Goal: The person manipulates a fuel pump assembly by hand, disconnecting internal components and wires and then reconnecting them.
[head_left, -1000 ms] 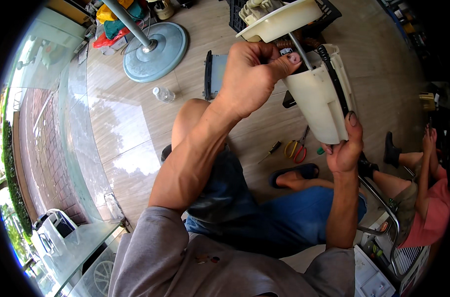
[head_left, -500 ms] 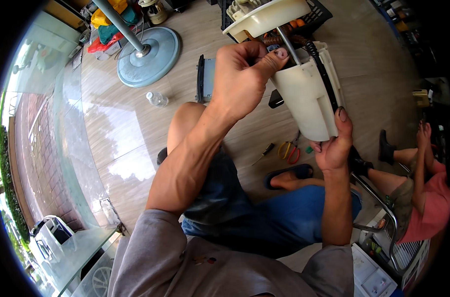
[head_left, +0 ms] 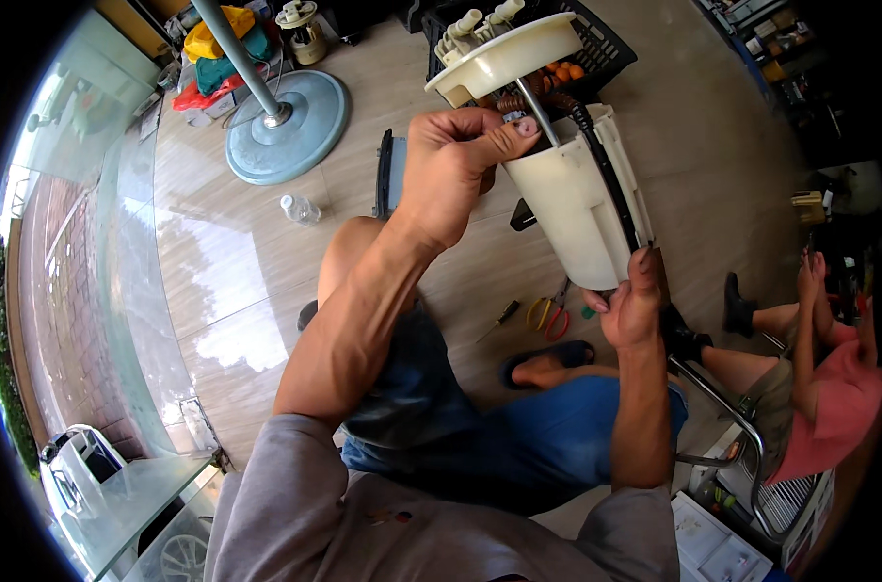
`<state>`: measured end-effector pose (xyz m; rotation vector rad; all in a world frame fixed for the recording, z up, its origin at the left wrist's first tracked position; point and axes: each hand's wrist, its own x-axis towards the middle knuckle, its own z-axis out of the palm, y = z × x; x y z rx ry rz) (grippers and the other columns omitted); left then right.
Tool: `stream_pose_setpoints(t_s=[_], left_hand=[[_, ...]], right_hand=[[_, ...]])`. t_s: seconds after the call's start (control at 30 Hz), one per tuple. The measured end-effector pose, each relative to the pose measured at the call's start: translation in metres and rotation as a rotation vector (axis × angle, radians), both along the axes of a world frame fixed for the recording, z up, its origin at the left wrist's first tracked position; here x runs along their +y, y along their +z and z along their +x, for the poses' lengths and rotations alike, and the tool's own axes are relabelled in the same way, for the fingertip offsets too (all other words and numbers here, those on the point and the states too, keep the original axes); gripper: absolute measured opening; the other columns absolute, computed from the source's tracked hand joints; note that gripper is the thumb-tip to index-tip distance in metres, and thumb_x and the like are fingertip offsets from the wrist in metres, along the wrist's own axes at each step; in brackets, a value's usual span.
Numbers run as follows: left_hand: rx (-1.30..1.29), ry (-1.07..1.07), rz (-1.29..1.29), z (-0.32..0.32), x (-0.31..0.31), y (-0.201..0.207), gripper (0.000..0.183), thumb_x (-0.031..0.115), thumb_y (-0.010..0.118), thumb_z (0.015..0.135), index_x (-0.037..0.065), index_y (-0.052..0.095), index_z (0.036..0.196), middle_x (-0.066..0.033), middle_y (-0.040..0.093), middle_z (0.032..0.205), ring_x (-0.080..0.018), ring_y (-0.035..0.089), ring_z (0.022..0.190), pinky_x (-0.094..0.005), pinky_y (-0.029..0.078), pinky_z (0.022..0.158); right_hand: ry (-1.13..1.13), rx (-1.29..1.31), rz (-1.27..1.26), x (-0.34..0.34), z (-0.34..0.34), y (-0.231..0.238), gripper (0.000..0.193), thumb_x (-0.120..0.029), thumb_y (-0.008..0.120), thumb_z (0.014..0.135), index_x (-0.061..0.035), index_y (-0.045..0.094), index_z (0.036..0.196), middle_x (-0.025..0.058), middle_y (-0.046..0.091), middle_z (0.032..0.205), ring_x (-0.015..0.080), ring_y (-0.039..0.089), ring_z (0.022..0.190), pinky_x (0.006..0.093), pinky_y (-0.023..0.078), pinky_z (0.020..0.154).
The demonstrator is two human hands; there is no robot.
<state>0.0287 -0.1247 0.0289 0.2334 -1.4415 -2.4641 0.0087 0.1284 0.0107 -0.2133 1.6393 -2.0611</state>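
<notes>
A fuel pump module with a cream plastic housing is held up in front of me, its round flange top standing apart on a metal rod. My right hand grips the housing's lower end, thumb up on its side. A black corrugated hose runs down that side. My left hand is closed in a pinch at the housing's upper rim, below the flange. A small grey-blue connector shows at those fingertips; the curled fingers hide most of it.
On the floor lie pliers, a screwdriver, a plastic bottle and a flat radiator-like part. A black crate with orange items stands ahead, a round stand base ahead left. Another person sits at right.
The whole view has shifted slightly, and the module sits a little further left in it. Both hands keep their holds; the flange has tilted little, if at all.
</notes>
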Motion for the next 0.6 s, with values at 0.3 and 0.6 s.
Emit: stream_pose_setpoints(t_s=[0.3, 0.6], left_hand=[[0.122, 0.05, -0.053, 0.006, 0.009, 0.006, 0.029, 0.019, 0.073, 0.092, 0.007, 0.065, 0.067, 0.0062, 0.054, 0.06, -0.0011, 0.033, 0.049, -0.0221, 0.021, 0.045], [0.03, -0.145, 0.024, 0.008, -0.007, 0.006, 0.026, 0.021, 0.074, 0.092, 0.005, 0.069, 0.071, 0.007, 0.051, 0.058, -0.0014, 0.032, 0.048, -0.0234, 0.021, 0.044]], right_hand=[[-0.038, -0.077, -0.104, -0.009, 0.005, 0.004, 0.045, -0.036, 0.067, 0.086, -0.0116, 0.056, 0.123, 0.0023, 0.065, 0.1, 0.0105, 0.057, 0.07, 0.0247, 0.034, 0.045], [-0.099, 0.018, 0.0, -0.005, 0.001, 0.002, 0.058, -0.056, 0.06, 0.086, -0.0113, 0.059, 0.123, 0.0034, 0.067, 0.097, 0.0135, 0.057, 0.066, 0.0271, 0.035, 0.045]])
